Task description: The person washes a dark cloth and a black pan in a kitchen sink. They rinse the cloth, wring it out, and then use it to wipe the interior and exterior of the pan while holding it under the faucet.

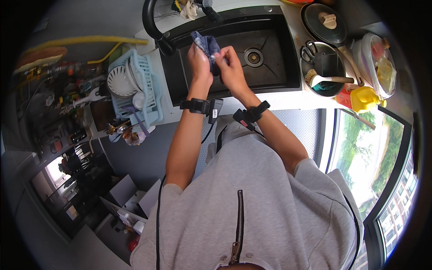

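Over the left part of a black sink [276, 72], a dark blue cloth [210, 45] is held between both my hands. My left hand [199, 64] grips its left side, with what looks like white suds on the cloth and fingers. My right hand [231, 67] pinches the cloth's right side between thumb and fingers. The lower end of the cloth is partly hidden between the hands. A black faucet [153, 25] arches over the sink's left end, behind and left of the hands. The sink's round drain strainer [253, 57] shows to the right of my right hand.
Left of the sink stands a light blue dish rack [148, 81] with white plates. On the right are a metal bowl [301, 72] holding scissors and a brush, a lidded pan [312, 30], a yellow jug [364, 99] and a plastic tub [366, 67]. Cables hang from both wrist straps.
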A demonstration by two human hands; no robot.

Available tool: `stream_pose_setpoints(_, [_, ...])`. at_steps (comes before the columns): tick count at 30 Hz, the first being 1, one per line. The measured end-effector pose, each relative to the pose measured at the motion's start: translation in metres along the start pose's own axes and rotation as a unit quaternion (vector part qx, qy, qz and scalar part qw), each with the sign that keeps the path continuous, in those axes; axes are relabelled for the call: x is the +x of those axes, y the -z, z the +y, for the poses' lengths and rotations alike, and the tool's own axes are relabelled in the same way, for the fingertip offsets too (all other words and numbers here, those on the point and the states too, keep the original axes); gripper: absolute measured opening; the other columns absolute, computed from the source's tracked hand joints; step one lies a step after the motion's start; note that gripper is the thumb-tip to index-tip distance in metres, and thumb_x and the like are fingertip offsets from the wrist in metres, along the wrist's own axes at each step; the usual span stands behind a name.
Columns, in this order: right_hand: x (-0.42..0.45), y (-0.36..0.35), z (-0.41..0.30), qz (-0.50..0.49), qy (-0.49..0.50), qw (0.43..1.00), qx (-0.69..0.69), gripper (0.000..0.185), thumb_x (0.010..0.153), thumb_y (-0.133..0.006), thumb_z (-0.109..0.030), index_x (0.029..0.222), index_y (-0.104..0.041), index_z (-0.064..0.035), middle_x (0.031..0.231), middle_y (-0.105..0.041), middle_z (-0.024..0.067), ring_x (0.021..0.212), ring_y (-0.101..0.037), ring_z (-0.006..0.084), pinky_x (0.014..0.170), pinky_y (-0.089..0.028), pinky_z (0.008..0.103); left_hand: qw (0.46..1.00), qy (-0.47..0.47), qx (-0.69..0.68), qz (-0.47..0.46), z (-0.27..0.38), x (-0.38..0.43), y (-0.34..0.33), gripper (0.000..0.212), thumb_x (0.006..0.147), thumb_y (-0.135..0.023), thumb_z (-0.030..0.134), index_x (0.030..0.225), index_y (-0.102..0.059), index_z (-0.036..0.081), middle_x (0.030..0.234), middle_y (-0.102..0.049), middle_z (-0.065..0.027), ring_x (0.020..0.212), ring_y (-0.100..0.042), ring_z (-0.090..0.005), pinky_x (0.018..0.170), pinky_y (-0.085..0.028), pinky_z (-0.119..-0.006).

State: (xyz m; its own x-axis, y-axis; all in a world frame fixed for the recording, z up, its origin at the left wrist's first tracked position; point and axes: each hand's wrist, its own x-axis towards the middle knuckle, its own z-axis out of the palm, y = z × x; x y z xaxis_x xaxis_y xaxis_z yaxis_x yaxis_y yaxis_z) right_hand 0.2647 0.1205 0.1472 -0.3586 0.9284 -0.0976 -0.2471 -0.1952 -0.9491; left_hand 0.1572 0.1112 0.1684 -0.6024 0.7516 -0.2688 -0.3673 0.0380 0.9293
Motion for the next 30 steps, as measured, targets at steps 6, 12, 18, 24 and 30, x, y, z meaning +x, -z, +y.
stream_pose_setpoints(6, [0.029,0.006,-0.008,0.063,0.096,0.975,-0.192,0.02,0.103,-0.063,-0.021,0.099,-0.057,-0.0028,0.076,-0.064,0.0208,0.065,-0.064,0.0391,0.063,-0.05,0.0428,0.996,-0.017,0.082,-0.025,0.004,-0.015,-0.023,0.042,0.113,-0.04,0.037,0.104,-0.066,0.006,0.094,-0.067,-0.0018,0.084,-0.065,-0.0129,0.077,-0.052,-0.029])
stream_pose_setpoints(12, [0.03,0.003,-0.007,0.087,0.092,0.982,-0.14,0.02,0.102,-0.062,-0.018,0.095,-0.06,0.0001,0.078,-0.066,0.0232,0.066,-0.063,0.0396,0.065,-0.05,0.0409,0.998,-0.028,0.036,0.041,-0.008,0.001,-0.034,0.042,0.111,-0.042,0.036,0.091,-0.063,0.005,0.084,-0.066,-0.0025,0.074,-0.064,-0.014,0.067,-0.052,-0.03])
stream_pose_setpoints(18, [0.015,-0.005,-0.012,0.089,0.102,0.971,-0.197,0.029,0.1,-0.061,-0.023,0.084,-0.06,0.0006,0.072,-0.06,0.0259,0.067,-0.06,0.047,0.06,-0.047,0.0455,0.998,-0.004,-0.003,0.062,-0.008,0.014,-0.027,0.045,0.109,-0.04,0.039,0.086,-0.062,0.008,0.08,-0.066,-0.0047,0.066,-0.064,-0.0171,0.061,-0.053,-0.033])
stream_pose_setpoints(24, [0.016,0.003,-0.013,0.102,0.125,0.954,-0.252,0.029,0.098,-0.062,-0.024,0.08,-0.062,-0.0008,0.072,-0.061,0.0267,0.073,-0.062,0.0501,0.061,-0.048,0.0496,0.995,0.04,-0.033,0.08,-0.004,0.006,-0.035,0.04,0.107,-0.045,0.04,0.088,-0.064,0.011,0.086,-0.068,-0.0022,0.075,-0.066,-0.0168,0.071,-0.055,-0.033])
stream_pose_setpoints(30, [0.04,0.009,-0.007,0.114,0.127,0.948,-0.267,0.026,0.097,-0.061,-0.024,0.084,-0.065,-0.0018,0.075,-0.063,0.0266,0.075,-0.064,0.0498,0.063,-0.05,0.0517,0.996,0.067,-0.017,0.054,-0.01,0.012,-0.036,0.039,0.108,-0.046,0.041,0.091,-0.064,0.011,0.087,-0.067,-0.0015,0.077,-0.066,-0.0161,0.073,-0.056,-0.036])
